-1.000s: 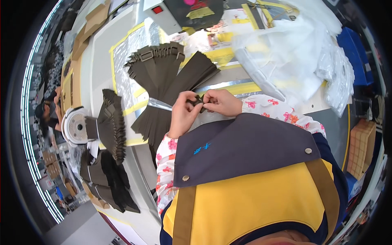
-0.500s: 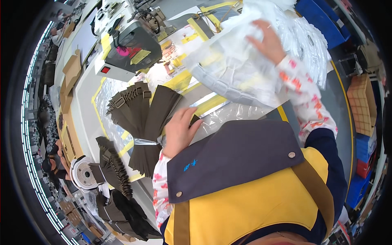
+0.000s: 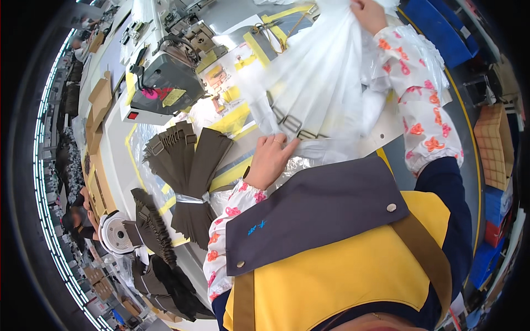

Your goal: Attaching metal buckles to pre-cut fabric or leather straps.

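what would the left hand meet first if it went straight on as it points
Likely the white bundle, at its near edge by the dark buckles; depth there is unclear.

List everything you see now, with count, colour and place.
Sheet: 1, white, upper centre
Buckles: three or more, dark, lower sheet edge
Strap bundle: 1, dark olive, left of centre
Fan: 1, white, left
Strap pile: 1, dark olive, beside fan
Dark pile: 1, black, lower left
Machine: 1, white and grey, upper left
Table: 1, pale grey, centre
Tape: several, yellow, on table
Cardboard: several, brown, left
Bins: several, blue, right
Box: 1, tan, right
Lights: several, white, far left
Co-workers: at least two, blurred, far left
Apron: 1, dark grey, bottom
Top: 1, yellow and navy, bottom
Sleeves: 2, flowered white, forearms
Left hand: 1, bare, lower sheet edge
Right hand: 1, bare, gripping sheet
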`<move>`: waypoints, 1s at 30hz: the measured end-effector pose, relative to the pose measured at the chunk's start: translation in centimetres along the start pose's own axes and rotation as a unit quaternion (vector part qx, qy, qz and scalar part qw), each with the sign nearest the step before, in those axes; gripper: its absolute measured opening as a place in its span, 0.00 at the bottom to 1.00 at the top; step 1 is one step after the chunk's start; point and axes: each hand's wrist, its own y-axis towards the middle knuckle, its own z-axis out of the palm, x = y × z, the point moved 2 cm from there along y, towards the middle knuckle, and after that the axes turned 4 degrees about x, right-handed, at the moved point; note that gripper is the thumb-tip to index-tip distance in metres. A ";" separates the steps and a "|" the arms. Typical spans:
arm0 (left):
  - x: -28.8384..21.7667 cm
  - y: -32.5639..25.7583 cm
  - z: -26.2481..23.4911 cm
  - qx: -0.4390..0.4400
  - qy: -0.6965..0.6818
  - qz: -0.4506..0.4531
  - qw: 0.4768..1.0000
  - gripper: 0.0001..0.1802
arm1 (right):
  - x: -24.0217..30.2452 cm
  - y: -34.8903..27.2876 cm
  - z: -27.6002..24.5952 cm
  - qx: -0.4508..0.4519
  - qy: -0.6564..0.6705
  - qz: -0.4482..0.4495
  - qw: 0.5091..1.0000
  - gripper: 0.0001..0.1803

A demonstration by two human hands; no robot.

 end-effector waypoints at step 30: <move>0.6 -6.9 -3.6 -0.180 -0.161 -0.266 0.933 0.07 | 20.5 -20.4 4.8 0.448 0.105 -0.190 0.867 0.08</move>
